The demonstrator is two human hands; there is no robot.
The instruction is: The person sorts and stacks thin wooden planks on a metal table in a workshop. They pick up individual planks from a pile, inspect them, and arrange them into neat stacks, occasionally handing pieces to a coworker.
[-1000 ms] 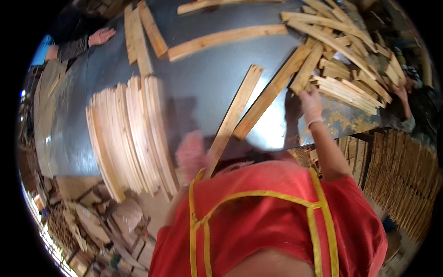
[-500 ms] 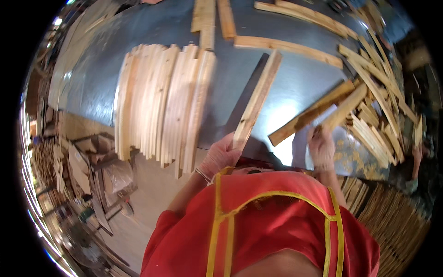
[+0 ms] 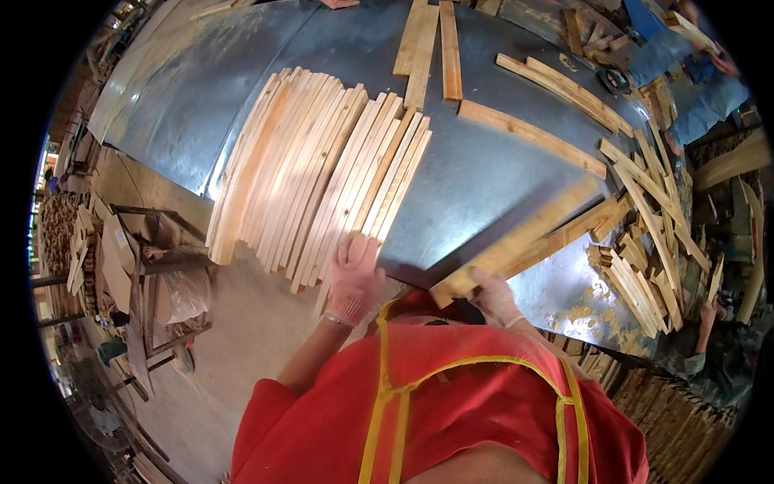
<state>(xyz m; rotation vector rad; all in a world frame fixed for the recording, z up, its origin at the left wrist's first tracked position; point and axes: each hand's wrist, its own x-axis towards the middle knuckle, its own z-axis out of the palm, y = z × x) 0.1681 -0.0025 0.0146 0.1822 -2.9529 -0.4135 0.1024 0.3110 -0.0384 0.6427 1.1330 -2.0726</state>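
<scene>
A row of pale wooden slats (image 3: 322, 169) lies side by side on the metal table, their near ends uneven. My left hand (image 3: 357, 278), in a thin pale glove, rests with fingers stretched out over the near ends at the row's right side. My right hand (image 3: 494, 297), gloved too, grips the near end of a wooden board (image 3: 524, 234), blurred by motion, which slants away to the far right. Beside and partly under that board is another board (image 3: 576, 230), lying on the table.
Loose boards lie farther off on the metal table (image 3: 451, 185), one board (image 3: 532, 137) slanting across the middle. A jumbled pile of wood pieces (image 3: 645, 250) is at the right. Another person's hand (image 3: 709, 310) shows at the right edge. A metal-framed cart (image 3: 161, 274) stands at the left.
My left hand has moved left from holding a single slat to the slat row. My right hand has drawn a board nearer and leftward from beside the pile. The view has shifted.
</scene>
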